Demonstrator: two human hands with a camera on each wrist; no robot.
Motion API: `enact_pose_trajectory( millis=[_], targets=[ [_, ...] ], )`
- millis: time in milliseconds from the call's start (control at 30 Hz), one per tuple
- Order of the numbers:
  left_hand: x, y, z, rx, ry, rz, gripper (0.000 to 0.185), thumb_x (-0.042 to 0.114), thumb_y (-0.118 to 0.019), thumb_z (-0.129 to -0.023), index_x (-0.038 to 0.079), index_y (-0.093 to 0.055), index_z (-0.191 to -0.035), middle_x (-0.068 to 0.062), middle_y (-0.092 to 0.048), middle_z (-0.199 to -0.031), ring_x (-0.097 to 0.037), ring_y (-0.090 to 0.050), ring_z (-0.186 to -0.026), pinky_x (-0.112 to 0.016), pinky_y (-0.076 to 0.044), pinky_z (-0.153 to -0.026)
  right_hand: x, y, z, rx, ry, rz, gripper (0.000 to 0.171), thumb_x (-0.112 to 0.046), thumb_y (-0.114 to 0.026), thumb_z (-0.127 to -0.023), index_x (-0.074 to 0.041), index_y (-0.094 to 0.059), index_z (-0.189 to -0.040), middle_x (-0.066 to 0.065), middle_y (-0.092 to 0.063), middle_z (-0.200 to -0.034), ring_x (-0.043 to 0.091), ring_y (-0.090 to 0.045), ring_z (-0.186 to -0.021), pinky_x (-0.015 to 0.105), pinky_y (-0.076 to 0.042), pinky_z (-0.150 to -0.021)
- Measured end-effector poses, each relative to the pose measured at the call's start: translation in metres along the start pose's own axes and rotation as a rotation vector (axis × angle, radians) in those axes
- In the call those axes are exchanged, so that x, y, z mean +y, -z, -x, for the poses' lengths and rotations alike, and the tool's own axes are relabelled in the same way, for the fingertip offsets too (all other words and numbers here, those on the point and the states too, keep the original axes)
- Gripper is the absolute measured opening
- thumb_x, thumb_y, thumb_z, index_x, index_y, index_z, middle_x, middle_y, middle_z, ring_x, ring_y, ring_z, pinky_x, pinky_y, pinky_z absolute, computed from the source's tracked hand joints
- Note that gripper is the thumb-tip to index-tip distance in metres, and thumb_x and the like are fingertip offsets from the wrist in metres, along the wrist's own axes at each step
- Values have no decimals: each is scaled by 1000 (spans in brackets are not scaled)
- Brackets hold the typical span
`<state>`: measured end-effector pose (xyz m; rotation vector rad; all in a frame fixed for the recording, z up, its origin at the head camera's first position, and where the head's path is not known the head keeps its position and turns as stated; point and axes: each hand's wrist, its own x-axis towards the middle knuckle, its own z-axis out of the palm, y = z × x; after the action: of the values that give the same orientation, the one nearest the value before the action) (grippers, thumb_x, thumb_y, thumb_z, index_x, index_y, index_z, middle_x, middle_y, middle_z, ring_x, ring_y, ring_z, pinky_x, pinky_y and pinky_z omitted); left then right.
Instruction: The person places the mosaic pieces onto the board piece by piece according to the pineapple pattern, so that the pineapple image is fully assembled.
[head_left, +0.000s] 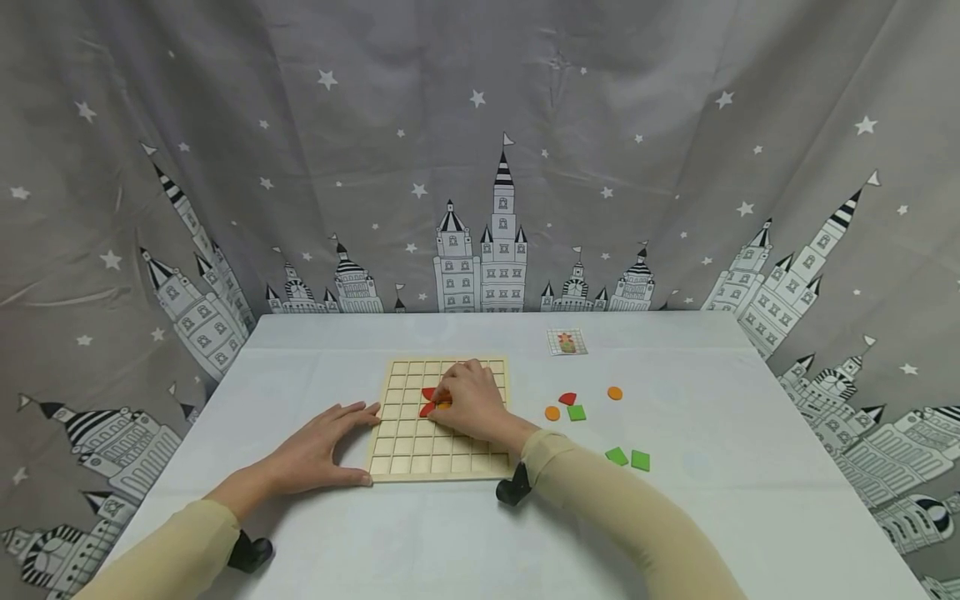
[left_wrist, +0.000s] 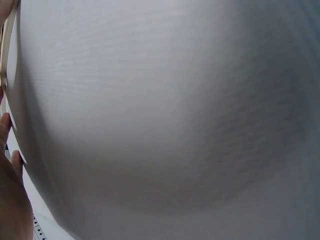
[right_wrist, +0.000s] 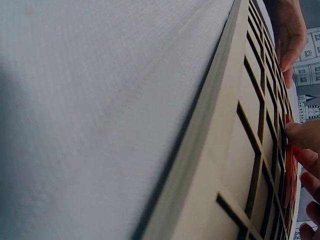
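Red pieces (head_left: pixel 427 402) — pressed by curled right hand (head_left: pixel 471 402); left hand (head_left: pixel 318 450) flat beside board (head_left: pixel 420 450).

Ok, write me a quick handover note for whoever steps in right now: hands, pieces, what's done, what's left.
Left hand: flat on the table, fingers straight against the left edge of the wooden grid board, steadying it.
Right hand: on the board, fingertips curled on the red pieces and an orange piece near the board's middle.
Loose pieces on the table, right of the board: orange discs, a red piece, green squares.
Pattern card lies behind them.
Done: a few pieces sit on the board. Left: probably the six loose ones.
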<state>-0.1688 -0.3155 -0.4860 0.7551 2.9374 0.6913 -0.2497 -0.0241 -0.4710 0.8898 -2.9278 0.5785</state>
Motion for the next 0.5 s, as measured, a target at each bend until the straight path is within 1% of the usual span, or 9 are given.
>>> enact_pose_trajectory(
  millis=[267,500],
  targets=[
    [-1,-1,0,-12,9,7,94,76,-77,-70,23,-56,-145,-2,-42,-160,-37,-35,-147,-62,-24,-120,0,0,0,-3,-1,-4,21,-48,-78,-88,-28,-79,-97,-10,-61,-109,18,-48,-113,35,-42,-91],
    [-1,-1,0,8,-15,9,89,73,-78,-72,23,-57,-143,-5,-43,-159,-40,-37,-145,-65,-26,-118,0,3,2,-10,3,-20,22,-47,-77,-89,-28,-79,-99,-10,-62,-110,18,-48,-114,34,-43,-92]
  ],
)
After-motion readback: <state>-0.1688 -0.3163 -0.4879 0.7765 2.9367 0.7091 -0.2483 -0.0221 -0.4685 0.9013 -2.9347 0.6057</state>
